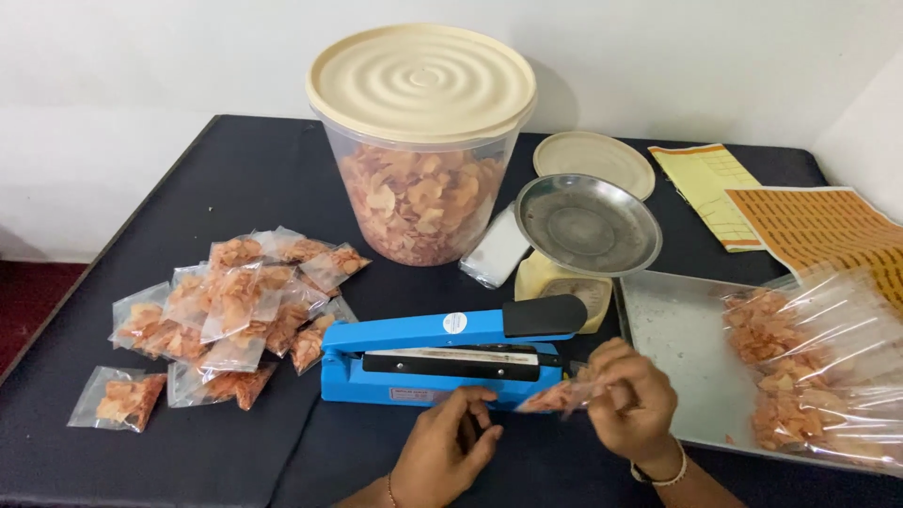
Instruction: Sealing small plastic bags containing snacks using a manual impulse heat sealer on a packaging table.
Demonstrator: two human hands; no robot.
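My right hand point(635, 400) holds a small clear bag of orange chips point(557, 397) by its right end, just in front of the blue heat sealer point(442, 357). Fingers of my left hand point(447, 447) pinch the bag's left end near the sealer's base. The sealer's arm is raised, with a black handle at its right end.
A pile of sealed chip bags point(235, 310) lies left of the sealer. A big clear tub of chips point(420, 150) with a cream lid stands behind. A kitchen scale with a metal pan point(588, 226), a metal tray point(682, 367) holding filled bags point(814, 367), and label sheets point(809, 221) are right.
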